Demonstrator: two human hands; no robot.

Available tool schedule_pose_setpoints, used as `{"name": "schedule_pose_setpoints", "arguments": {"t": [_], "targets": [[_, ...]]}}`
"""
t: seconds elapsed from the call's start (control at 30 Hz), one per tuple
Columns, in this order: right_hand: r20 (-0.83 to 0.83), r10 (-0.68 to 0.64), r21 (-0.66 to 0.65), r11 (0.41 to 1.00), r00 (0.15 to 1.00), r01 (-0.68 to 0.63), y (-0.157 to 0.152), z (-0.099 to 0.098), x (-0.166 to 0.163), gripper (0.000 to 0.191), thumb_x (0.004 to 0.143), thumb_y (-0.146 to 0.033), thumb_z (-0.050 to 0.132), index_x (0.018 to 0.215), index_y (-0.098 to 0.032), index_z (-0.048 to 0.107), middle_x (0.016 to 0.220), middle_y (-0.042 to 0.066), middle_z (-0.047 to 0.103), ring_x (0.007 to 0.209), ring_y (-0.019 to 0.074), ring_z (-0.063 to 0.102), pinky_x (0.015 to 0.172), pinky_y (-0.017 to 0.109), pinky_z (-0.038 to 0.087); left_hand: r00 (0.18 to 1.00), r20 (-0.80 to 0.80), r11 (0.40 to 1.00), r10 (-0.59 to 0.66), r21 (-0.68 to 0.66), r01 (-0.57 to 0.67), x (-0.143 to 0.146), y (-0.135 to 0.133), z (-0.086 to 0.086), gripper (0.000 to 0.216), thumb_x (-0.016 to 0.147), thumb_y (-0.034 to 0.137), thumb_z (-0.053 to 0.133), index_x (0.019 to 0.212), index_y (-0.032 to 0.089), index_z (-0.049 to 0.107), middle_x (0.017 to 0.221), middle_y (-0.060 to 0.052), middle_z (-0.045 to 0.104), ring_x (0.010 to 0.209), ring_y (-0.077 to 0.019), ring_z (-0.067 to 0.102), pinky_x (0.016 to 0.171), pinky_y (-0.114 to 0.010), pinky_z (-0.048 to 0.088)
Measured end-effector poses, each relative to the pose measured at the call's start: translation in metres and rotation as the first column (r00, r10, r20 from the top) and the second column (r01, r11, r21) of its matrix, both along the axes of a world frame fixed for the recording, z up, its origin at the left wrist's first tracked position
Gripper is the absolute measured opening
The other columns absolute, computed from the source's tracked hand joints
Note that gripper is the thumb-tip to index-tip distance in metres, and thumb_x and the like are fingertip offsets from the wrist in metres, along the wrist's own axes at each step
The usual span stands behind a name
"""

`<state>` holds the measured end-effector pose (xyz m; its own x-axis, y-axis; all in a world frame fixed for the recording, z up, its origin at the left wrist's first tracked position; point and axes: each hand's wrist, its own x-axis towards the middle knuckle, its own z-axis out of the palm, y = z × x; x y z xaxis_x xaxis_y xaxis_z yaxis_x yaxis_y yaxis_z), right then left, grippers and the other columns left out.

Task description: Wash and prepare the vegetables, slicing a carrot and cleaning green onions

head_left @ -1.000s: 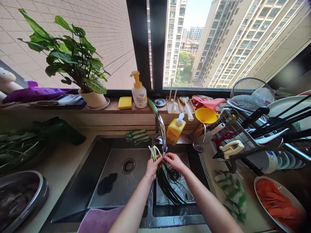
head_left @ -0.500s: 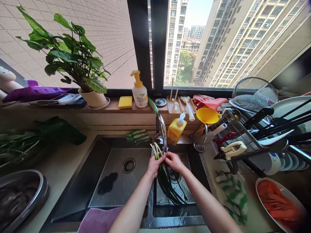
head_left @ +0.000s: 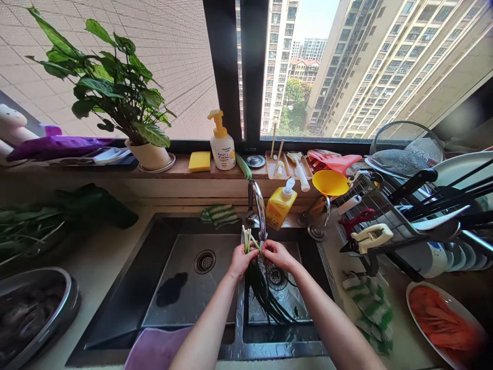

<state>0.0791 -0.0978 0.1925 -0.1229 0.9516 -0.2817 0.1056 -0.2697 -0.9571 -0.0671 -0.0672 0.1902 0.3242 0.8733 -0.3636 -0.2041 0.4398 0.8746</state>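
Observation:
Over the right basin of the dark sink (head_left: 115, 308), my left hand (head_left: 241, 261) is closed round a bunch of green onions (head_left: 265, 295). Their white ends stick up past my fingers and the dark green leaves hang down into the basin. My right hand (head_left: 276, 254) pinches the same stalks just under the spout of the chrome tap (head_left: 259, 209), where water runs down. The two hands almost touch.
A yellow soap bottle (head_left: 280, 206) and a striped cloth (head_left: 219, 215) sit behind the sink. A dish rack (head_left: 389, 221) with knives stands at right, a plate of orange food (head_left: 447, 324) below it. Leafy greens (head_left: 34, 226) and a steel bowl (head_left: 34, 308) lie at left. A potted plant (head_left: 115, 97) is on the sill.
Both hands have lifted slightly toward the spout, and the onions' white ends have turned more upright. The rest of the scene is unchanged.

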Motion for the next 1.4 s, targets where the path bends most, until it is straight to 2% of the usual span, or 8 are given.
{"name": "schedule_pose_setpoints", "arguments": {"t": [0.17,0.3,0.4,0.6,0.8,1.0,1.23,1.4], "targets": [[0.153,-0.014,0.134,0.991,0.988,-0.007,-0.001,-0.007,0.0,0.023,0.075,-0.038,0.056,0.069,-0.017,0.051,0.058,-0.005,0.051,0.05,0.0069,0.039,0.047,0.018,0.031,0.993,0.101,0.994,0.06,-0.094,-0.05,0.003,-0.007,-0.004,0.044,0.047,0.028,0.082,0.084,0.012,0.066,0.06,0.001,0.062,0.049,-0.0078,0.052,0.05,-0.019,0.04],[0.26,0.069,0.104,0.99,0.963,-0.099,0.001,-0.008,0.004,0.022,0.082,-0.034,0.046,0.072,-0.016,0.056,0.054,-0.005,0.048,0.047,0.0074,0.038,0.046,0.018,0.03,0.992,0.117,0.993,0.051,-0.114,-0.037,0.002,-0.008,-0.005,0.04,0.048,0.027,0.082,0.082,0.012,0.067,0.063,0.0,0.063,0.049,-0.0076,0.053,0.051,-0.02,0.041],[0.311,0.088,0.125,0.983,0.946,-0.132,0.003,-0.003,0.008,0.016,0.08,-0.027,0.051,0.069,-0.017,0.058,0.054,-0.005,0.049,0.05,0.0084,0.041,0.05,0.019,0.031,0.994,0.095,0.99,0.044,-0.138,-0.031,0.001,-0.006,-0.004,0.041,0.046,0.027,0.083,0.08,0.012,0.067,0.062,0.001,0.062,0.047,-0.0067,0.051,0.048,-0.019,0.04],[0.592,0.097,0.225,0.933,0.8,-0.28,0.005,0.008,0.008,0.018,0.086,-0.023,0.046,0.075,-0.017,0.059,0.07,0.002,0.061,0.062,0.0111,0.046,0.057,0.021,0.032,0.994,0.09,0.988,0.065,-0.146,-0.051,0.002,-0.005,-0.002,0.043,0.047,0.03,0.082,0.083,0.012,0.067,0.06,0.002,0.06,0.047,-0.0064,0.05,0.049,-0.019,0.038],[0.478,0.092,0.229,0.947,0.873,-0.225,0.004,0.004,0.011,0.025,0.089,-0.029,0.039,0.074,-0.017,0.055,0.066,-0.002,0.054,0.06,0.0102,0.044,0.056,0.02,0.032,0.998,0.059,0.998,-0.001,-0.062,0.005,-0.001,-0.003,0.004,0.038,0.049,0.032,0.08,0.078,0.012,0.066,0.064,0.001,0.061,0.052,-0.0073,0.051,0.054,-0.02,0.04],[0.396,0.076,0.212,0.962,0.915,-0.172,0.0,0.003,0.013,0.023,0.087,-0.034,0.043,0.076,-0.018,0.054,0.062,-0.004,0.051,0.058,0.0098,0.043,0.055,0.02,0.032,1.0,-0.03,1.0,-0.01,0.005,0.01,-0.001,0.001,0.004,0.026,0.053,0.029,0.076,0.072,0.014,0.064,0.06,0.003,0.058,0.049,-0.0066,0.047,0.051,-0.019,0.036],[0.477,-0.073,0.275,0.959,0.876,-0.07,-0.005,0.001,0.01,0.02,0.084,-0.036,0.049,0.079,-0.019,0.059,0.071,-0.001,0.059,0.063,0.0116,0.048,0.057,0.02,0.034,0.999,-0.043,1.0,0.027,-0.005,-0.027,0.004,-0.009,-0.004,0.031,0.053,0.034,0.078,0.071,0.015,0.06,0.06,0.004,0.056,0.051,-0.0071,0.046,0.051,-0.019,0.034],[0.568,-0.07,0.268,0.958,0.82,-0.104,-0.012,0.01,0.01,0.014,0.083,-0.031,0.05,0.081,-0.021,0.06,0.069,-0.002,0.06,0.061,0.0117,0.049,0.057,0.021,0.032,0.995,-0.085,0.996,0.052,0.07,-0.046,0.009,-0.015,-0.008,0.036,0.051,0.039,0.08,0.065,0.016,0.057,0.052,0.006,0.05,0.045,-0.0058,0.039,0.046,-0.019,0.029]]}}
